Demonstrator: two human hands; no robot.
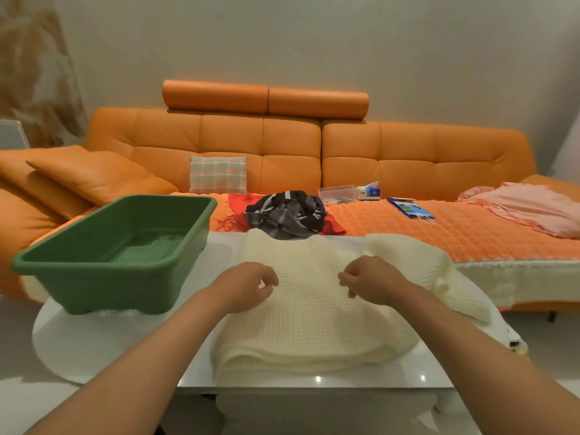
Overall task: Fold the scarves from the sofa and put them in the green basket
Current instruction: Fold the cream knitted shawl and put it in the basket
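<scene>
Cream scarf (314, 315) lies part-folded on the white table (408, 372), under both hands; green basket (103, 287) stands just left of it.

On the sofa (282, 142) behind: a dark striped scarf (288, 215) heaped on a red scarf (238, 205), a plaid cushion (218, 174), a tissue box (370, 191), a blue bag (409, 208) and pink cloth (533, 208) far right. Nothing lies between scarf and basket. Basket holds nothing; the clear box (337, 193) has contents too small to tell. Left hand (248, 287) is loosely curled, gripping nothing; right hand (368, 282) has fingertips down at the knit, pinch unconfirmed.

print on blue tissue box (369, 192) and blue bag (410, 209) unreadable.
</scene>
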